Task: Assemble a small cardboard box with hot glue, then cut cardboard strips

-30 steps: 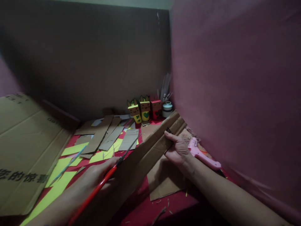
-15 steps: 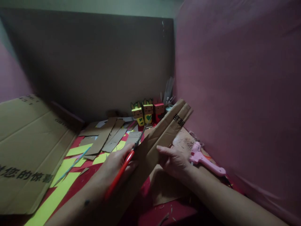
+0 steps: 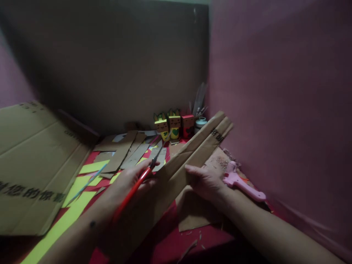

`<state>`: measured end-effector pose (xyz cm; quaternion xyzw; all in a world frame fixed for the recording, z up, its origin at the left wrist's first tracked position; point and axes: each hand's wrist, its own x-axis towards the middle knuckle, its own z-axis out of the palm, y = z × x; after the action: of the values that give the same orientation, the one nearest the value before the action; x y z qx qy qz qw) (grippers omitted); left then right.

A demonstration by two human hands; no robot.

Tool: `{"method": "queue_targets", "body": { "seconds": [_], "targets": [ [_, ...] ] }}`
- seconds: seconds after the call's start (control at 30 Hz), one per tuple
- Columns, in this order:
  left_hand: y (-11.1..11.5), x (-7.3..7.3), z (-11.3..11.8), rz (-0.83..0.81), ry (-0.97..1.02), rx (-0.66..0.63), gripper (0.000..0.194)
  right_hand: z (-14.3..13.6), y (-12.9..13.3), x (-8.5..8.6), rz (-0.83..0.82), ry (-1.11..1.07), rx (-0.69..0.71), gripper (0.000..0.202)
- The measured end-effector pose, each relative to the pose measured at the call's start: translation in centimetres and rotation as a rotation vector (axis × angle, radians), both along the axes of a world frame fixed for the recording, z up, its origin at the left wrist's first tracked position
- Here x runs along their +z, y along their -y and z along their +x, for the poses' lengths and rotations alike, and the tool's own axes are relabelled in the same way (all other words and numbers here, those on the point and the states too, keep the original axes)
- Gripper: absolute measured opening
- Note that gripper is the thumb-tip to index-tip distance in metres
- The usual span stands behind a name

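A long folded piece of cardboard (image 3: pixel 176 176) with black print slants up to the right across the middle of the head view. My right hand (image 3: pixel 205 179) grips its right edge, thumb on top and the fingers behind it. My left hand (image 3: pixel 137 178) is closed around red-handled scissors (image 3: pixel 137 185) at the cardboard's left side. The scissor blades point up and away, beside the cardboard; whether my left fingers also touch the cardboard cannot be made out.
A large cardboard sheet (image 3: pixel 30 168) leans at the left. Cardboard strips (image 3: pixel 121 154) and yellow paper (image 3: pixel 79 190) cover the red surface. Three small box figures (image 3: pixel 174 126) stand at the back near a lidded jar (image 3: pixel 200 123). A pink glue gun (image 3: pixel 243 183) lies by the right wall.
The scissors and my left hand have shifted slightly left and up in view. The cardboard's far end appears further right. The whole view has tilted a little downward.
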<state>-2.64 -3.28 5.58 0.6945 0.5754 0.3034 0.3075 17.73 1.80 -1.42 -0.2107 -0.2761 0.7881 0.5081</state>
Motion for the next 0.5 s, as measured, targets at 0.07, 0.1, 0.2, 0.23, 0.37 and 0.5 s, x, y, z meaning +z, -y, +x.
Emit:
{"method": "queue_targets", "body": {
  "seconds": [0.07, 0.1, 0.2, 0.23, 0.37, 0.5],
  "targets": [
    [0.5, 0.1, -1.2, -0.038, -0.029, 0.044, 0.039, 0.4, -0.3, 0.1, -0.014, -0.005, -0.041, 0.024],
    [0.8, 0.0, -1.8, -0.040, -0.029, 0.069, 0.041, 0.6, -0.5, 0.2, -0.022, -0.014, -0.060, 0.024],
    [1.4, -0.8, -3.7, -0.062, 0.107, 0.118, 0.036, 0.9, -1.0, 0.4, -0.020, -0.007, -0.149, 0.024],
    [1.5, -1.2, -4.1, -0.092, 0.160, 0.109, 0.029, 1.0, -1.2, 0.4, -0.021, -0.006, -0.156, 0.023],
    [2.2, -2.5, -4.8, -0.193, 0.251, 0.073, 0.033, 1.2, -1.4, 0.6, -0.044, 0.017, -0.207, 0.020],
    [3.4, -3.8, -5.6, -0.164, 0.207, 0.116, 0.041, 1.4, -1.3, 0.7, -0.065, 0.117, -0.197, 0.007]
  ]
}}
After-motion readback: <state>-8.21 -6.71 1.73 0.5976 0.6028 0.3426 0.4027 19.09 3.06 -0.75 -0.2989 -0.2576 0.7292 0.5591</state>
